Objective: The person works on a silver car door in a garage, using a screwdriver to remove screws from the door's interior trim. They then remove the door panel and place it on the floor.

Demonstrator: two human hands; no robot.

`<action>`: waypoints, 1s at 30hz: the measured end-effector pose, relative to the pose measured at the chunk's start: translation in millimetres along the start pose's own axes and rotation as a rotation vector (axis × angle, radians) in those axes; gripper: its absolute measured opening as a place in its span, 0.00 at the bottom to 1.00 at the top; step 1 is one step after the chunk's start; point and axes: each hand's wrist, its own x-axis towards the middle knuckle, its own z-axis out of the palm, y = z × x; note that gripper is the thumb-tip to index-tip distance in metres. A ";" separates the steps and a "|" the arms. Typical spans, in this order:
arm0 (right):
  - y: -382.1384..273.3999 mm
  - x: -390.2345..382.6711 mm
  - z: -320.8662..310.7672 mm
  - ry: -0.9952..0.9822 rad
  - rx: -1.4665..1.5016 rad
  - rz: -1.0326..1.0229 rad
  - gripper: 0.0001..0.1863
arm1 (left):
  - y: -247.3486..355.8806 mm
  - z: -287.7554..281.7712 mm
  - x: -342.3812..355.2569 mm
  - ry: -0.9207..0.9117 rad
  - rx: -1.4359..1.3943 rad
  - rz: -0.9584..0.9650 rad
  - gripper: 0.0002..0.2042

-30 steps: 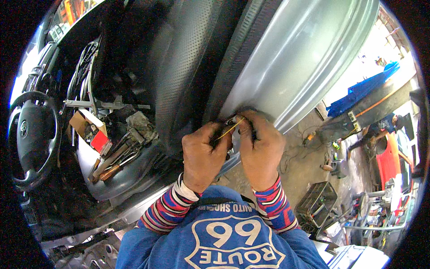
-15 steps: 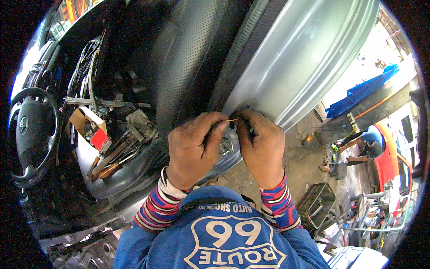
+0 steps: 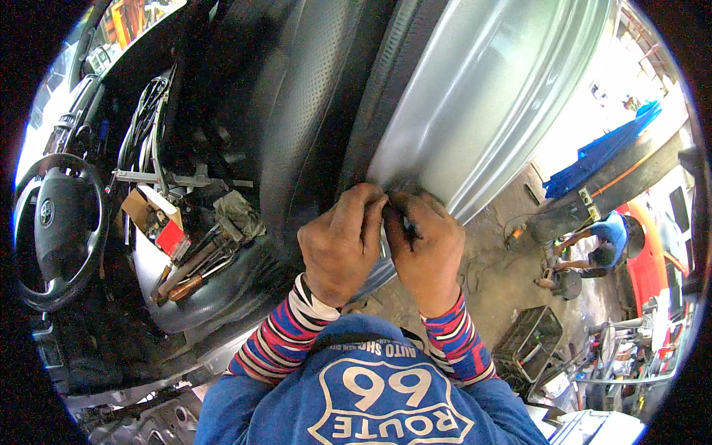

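Note:
My left hand [image 3: 337, 245] is closed, its thumb and fingers pinched together at the tips. Right against it, my right hand [image 3: 426, 252] is closed in a pinch too, so the fingertips of both meet. What they hold between them is hidden by the fingers. Both hands are at the lower end of a silver car body panel [image 3: 475, 111], where dark smudges show on the paint. Beside the panel runs a black ribbed trim strip [image 3: 386, 81], and left of that is a black perforated seat [image 3: 297, 133].
A steering wheel [image 3: 55, 230] is at far left. Tools with wooden handles [image 3: 185, 288] and an opened small box [image 3: 167, 236] lie on a black seat cushion [image 3: 208, 300]. At right, a co-worker [image 3: 608, 237] bends near a red car [image 3: 644, 259]. A black crate [image 3: 530, 337] stands on the floor.
My hands have drawn together until the fingertips meet. The thin yellow strand that spanned between them is now out of sight. The view has shifted slightly, and the co-worker has moved a little.

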 end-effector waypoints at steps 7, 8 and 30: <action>-1.9 -7.6 8.5 0.079 -0.020 0.002 0.11 | -1.6 3.0 -7.3 -0.057 0.025 0.034 0.07; -1.8 -8.1 8.8 0.077 -0.006 0.007 0.11 | -0.9 3.5 -9.2 -0.058 0.006 -0.005 0.08; 4.7 -12.4 8.8 -0.012 0.045 0.046 0.15 | -5.9 1.6 -13.5 -0.051 -0.003 -0.025 0.11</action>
